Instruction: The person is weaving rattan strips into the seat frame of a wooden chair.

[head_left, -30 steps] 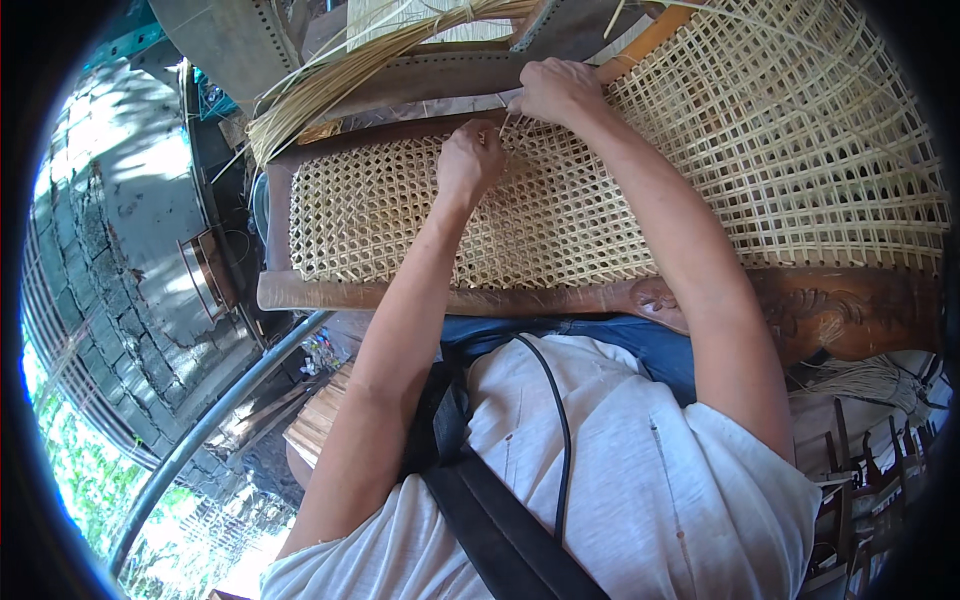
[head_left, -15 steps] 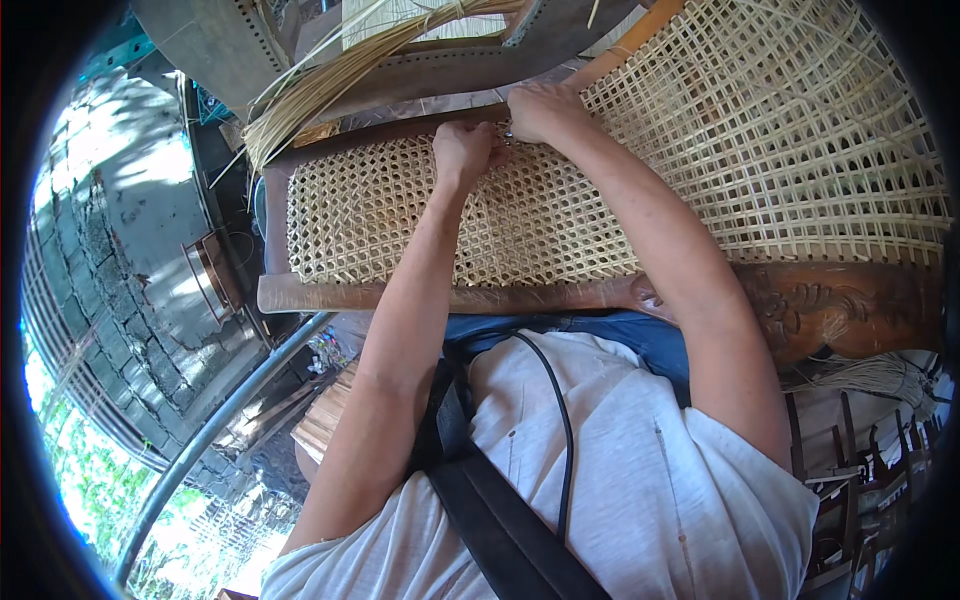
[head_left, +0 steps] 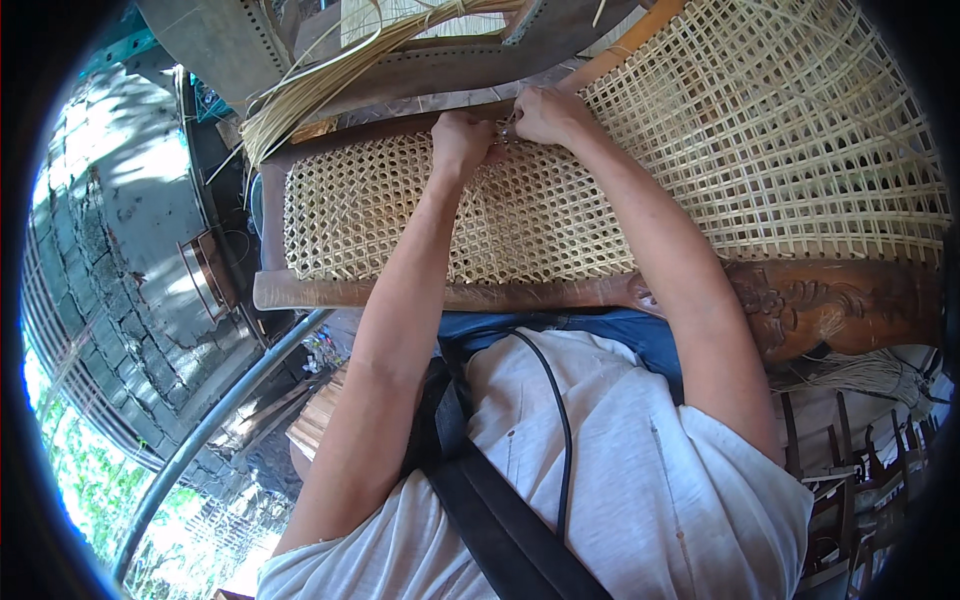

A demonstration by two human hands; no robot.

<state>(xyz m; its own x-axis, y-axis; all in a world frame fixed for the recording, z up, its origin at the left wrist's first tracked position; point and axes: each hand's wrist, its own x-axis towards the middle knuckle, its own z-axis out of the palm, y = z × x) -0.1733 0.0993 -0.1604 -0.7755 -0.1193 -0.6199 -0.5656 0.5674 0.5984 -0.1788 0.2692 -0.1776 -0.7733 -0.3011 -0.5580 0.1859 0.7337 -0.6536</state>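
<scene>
A woven cane panel in a dark wooden chair frame lies across my lap. At the panel's far edge, beside the far rail, my left hand is closed, fingers curled down against the weave. Just to its right, my right hand is closed in a pinch over the same edge. A small shiny bit shows between the two hands, too small to name. What the fingertips hold is hidden. The weave is tight below my hands.
A wider, looser cane section spreads to the right, above a carved wooden rail. A bundle of cane strands hangs at the far left over another chair frame with drilled holes. A metal pipe slants at the lower left.
My right hand has shifted slightly right and nearer, its fingers turned more toward the left hand. The left hand stays nearly in place at the panel's far edge.
</scene>
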